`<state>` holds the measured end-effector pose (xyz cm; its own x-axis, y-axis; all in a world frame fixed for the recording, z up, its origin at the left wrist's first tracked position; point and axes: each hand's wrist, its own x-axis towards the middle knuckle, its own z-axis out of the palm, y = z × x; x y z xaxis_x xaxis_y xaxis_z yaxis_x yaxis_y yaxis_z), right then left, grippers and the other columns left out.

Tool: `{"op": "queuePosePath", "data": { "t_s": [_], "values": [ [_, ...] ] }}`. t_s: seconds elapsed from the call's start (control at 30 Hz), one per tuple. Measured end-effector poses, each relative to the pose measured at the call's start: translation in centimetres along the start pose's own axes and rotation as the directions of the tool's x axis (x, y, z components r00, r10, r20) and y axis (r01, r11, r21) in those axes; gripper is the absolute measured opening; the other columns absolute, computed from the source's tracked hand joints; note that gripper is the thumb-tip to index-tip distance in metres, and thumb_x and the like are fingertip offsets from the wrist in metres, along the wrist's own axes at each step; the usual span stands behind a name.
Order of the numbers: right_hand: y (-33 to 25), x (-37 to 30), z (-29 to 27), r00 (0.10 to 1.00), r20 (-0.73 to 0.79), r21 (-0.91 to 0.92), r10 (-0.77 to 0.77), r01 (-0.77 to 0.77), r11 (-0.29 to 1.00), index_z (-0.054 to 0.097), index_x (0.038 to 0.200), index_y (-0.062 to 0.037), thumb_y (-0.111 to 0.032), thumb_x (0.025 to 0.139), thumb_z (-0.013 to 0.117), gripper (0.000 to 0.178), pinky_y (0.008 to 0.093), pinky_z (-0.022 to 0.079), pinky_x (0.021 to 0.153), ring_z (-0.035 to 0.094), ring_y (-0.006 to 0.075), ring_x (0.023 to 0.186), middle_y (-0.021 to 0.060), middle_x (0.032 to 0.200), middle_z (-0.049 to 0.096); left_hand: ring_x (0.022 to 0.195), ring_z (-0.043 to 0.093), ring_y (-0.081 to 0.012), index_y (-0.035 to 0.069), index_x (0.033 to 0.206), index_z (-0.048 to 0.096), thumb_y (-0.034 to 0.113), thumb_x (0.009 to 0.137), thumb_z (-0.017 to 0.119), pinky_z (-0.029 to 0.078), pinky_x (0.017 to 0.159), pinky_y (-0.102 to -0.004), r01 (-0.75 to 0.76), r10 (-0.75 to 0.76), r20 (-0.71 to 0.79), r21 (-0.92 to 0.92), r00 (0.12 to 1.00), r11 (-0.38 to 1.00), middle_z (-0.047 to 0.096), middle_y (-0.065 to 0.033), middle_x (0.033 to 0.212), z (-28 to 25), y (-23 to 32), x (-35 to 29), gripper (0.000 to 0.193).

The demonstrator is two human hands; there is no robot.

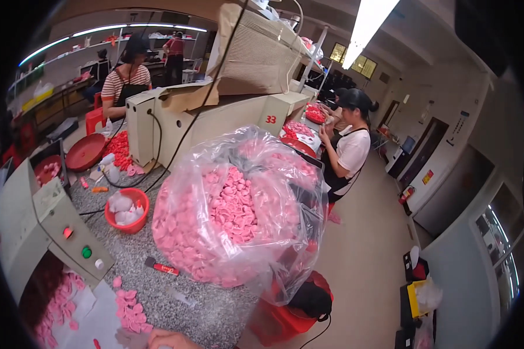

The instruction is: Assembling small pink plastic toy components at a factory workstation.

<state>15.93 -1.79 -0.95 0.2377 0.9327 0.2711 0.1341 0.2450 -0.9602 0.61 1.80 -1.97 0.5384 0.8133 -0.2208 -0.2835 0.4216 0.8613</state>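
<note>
At the bottom edge, what appears to be my right hand (pixel 172 339) shows only in part, and its fingers are cut off by the frame. It is nearest to a loose group of small pink petal-shaped pieces (pixel 131 311) on the bench. More pink pieces (pixel 58 302) lie beside and under a beige machine (pixel 64 230) with red, green and white buttons. A large clear plastic bag (pixel 285 221), open at the top, stands on the bench full of the same pink pieces (pixel 234 206). My left hand is out of view.
On the speckled bench (pixel 215 314) are a red bowl (pixel 142 224) holding white material and a small red-and-black tube (pixel 162 266). A red stool (pixel 273 323) with a black item stands beside it. Co-workers (pixel 352 142) sit along the benches. Black cables cross the bench.
</note>
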Motion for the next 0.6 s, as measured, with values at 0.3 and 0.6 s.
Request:
{"op": "queuePosePath", "data": {
  "t_s": [0.3, 0.6],
  "values": [
    [0.5, 1.2, -3.1, 0.988, -0.151, 0.090, 0.029, -0.015, 0.996, 0.065, 0.069, -0.0077, -0.027, 0.062, 0.076, 0.023, 0.0327, 0.046, 0.065, 0.057, 0.0221, 0.071, 0.0076, 0.071, 0.059, 0.092, 0.051, -0.0174, -0.004, 0.104, 0.049, 0.021, 0.088, 0.050, 0.042, 0.082, -0.0271, 0.018, -0.006, -0.060, 0.207, 0.998, 0.978, 0.055, -0.0116, 0.100, 1.8, -1.2, 2.8, 0.030],
    [0.0, 1.8, -4.3, 0.992, -0.104, 0.121, 0.074, -0.061, 0.991, 0.066, 0.069, -0.0085, -0.025, 0.064, 0.073, 0.019, 0.0330, 0.046, 0.069, 0.057, 0.0222, 0.075, 0.0061, 0.077, 0.062, 0.097, 0.053, -0.0235, -0.004, 0.109, 0.046, 0.016, 0.081, 0.060, 0.043, 0.084, -0.0323, -0.022, 0.023, -0.025, 0.074, 0.999, 0.997, 0.055, -0.0168, 0.105, 1.2, -2.0, 3.6, 0.037]
  ]
}}
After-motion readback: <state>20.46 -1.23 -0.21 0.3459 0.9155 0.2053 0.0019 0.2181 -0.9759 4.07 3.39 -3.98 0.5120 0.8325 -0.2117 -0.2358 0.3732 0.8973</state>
